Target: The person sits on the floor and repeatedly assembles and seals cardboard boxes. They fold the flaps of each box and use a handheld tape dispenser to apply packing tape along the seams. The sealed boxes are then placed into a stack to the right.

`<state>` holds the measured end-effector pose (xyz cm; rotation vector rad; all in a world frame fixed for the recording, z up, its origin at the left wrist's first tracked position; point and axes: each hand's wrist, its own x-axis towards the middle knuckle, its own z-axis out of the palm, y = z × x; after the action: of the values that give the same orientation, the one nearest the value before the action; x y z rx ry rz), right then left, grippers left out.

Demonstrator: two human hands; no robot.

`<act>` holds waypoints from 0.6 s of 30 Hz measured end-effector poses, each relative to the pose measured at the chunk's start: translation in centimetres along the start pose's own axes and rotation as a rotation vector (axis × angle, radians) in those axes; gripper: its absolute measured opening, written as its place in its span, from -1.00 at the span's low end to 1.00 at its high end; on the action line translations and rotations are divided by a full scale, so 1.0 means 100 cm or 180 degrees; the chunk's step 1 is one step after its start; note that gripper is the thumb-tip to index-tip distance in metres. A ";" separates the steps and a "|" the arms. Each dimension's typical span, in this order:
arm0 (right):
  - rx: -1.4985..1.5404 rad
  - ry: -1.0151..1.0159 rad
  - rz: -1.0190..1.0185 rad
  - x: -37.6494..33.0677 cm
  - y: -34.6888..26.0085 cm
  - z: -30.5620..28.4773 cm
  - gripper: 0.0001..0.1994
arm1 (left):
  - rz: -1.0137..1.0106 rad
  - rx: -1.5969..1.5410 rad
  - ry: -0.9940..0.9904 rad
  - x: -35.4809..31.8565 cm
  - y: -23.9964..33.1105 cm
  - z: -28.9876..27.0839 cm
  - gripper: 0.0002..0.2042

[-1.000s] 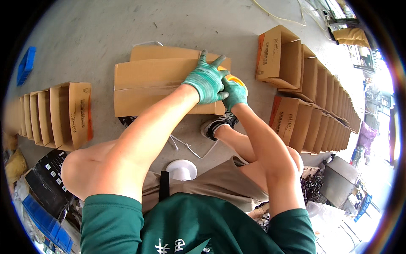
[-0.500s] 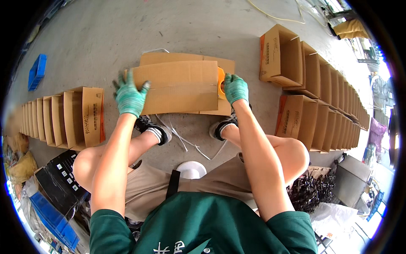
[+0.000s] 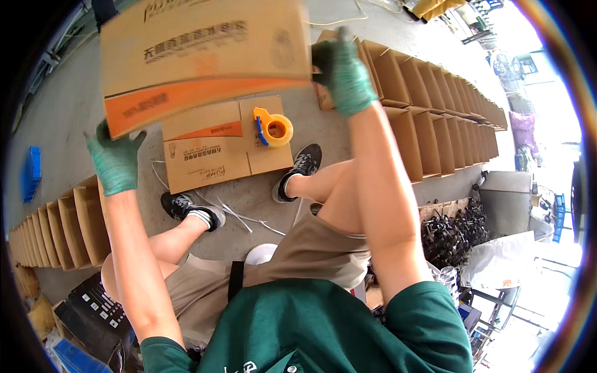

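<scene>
A brown cardboard box [image 3: 205, 50] with an orange band is held up off the floor in front of me, slightly blurred. My left hand [image 3: 116, 158], in a green glove, grips its lower left corner, some fingers hidden behind the cardboard. At its right edge is my gloved right hand [image 3: 347, 78], thumb up and dark fingertips against the side. Below the raised box, a flat folded carton [image 3: 205, 152] lies on the floor near my feet. An orange tape dispenser [image 3: 265, 118] with a blue edge rests on that carton, apart from both hands.
Rows of open-topped cartons [image 3: 410, 84] stand at the right, and another row [image 3: 59, 233] at the left. Loose white strapping [image 3: 239, 217] lies between my shoes. A blue bin [image 3: 32, 174] is far left; a pile of black parts [image 3: 454, 239] is at my right.
The box has been raised from the floor and swung up and left, with its printed side now showing. My right hand has let go of the tape dispenser and moved to the box.
</scene>
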<state>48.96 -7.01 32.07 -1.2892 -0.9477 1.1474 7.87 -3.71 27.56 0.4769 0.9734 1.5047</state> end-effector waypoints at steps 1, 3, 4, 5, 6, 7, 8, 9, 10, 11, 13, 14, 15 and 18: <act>-0.0312 0.0037 0.0024 -0.009 -0.025 -0.014 -0.01 | 0.0123 0.0056 -0.0472 -0.001 -0.002 0.013 -0.45; 0.0391 -0.0170 0.0421 -0.031 -0.068 -0.057 0.04 | 0.0365 0.0155 -0.1424 0.006 -0.010 0.048 -0.54; 0.0453 -0.0140 0.0394 -0.041 -0.078 -0.078 0.03 | 0.0497 -0.0010 -0.1531 0.004 -0.017 0.069 -0.58; 0.0477 -0.0117 0.0551 -0.054 -0.086 -0.100 -0.01 | 0.0629 -0.0184 -0.1643 0.000 -0.024 0.091 -0.63; 0.0520 -0.0118 0.0709 -0.066 -0.089 -0.122 -0.05 | 0.0774 -0.0097 -0.1966 -0.004 -0.029 0.106 -0.66; 0.0645 -0.0097 0.0849 -0.082 -0.089 -0.153 -0.13 | 0.1034 0.0396 -0.2126 -0.014 -0.038 0.132 -0.68; 0.0777 -0.0113 0.0969 -0.097 -0.088 -0.177 -0.21 | 0.1265 0.0631 -0.2341 -0.023 -0.044 0.156 -0.71; 0.0822 0.0146 0.0818 -0.115 -0.078 -0.190 -0.31 | 0.1508 0.0904 -0.2524 -0.029 -0.050 0.175 -0.73; 0.0833 0.0471 0.0657 -0.141 -0.070 -0.206 -0.40 | 0.1538 0.1118 -0.2775 -0.037 -0.063 0.194 -0.73; 0.0543 0.0865 0.0809 -0.158 -0.055 -0.229 -0.44 | 0.1585 0.1362 -0.3025 -0.044 -0.073 0.210 -0.73; 0.0516 0.1506 0.0958 -0.186 -0.020 -0.251 -0.56 | 0.2023 0.2233 -0.3459 -0.047 -0.096 0.233 -0.71; 0.0801 0.1736 0.0960 -0.197 0.004 -0.255 -0.62 | 0.2250 0.2710 -0.3638 -0.046 -0.104 0.236 -0.69; 0.0953 0.1932 0.0927 -0.219 0.034 -0.269 -0.65 | 0.2247 0.2944 -0.3654 -0.051 -0.114 0.237 -0.68; 0.1363 0.2411 0.1077 -0.251 0.107 -0.247 -0.73 | 0.2038 0.3515 -0.3546 -0.053 -0.123 0.215 -0.65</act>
<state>66.77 -37.45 21.52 -1.3851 0.0746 0.9166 32.93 -3.27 31.13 2.2815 0.6338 0.7709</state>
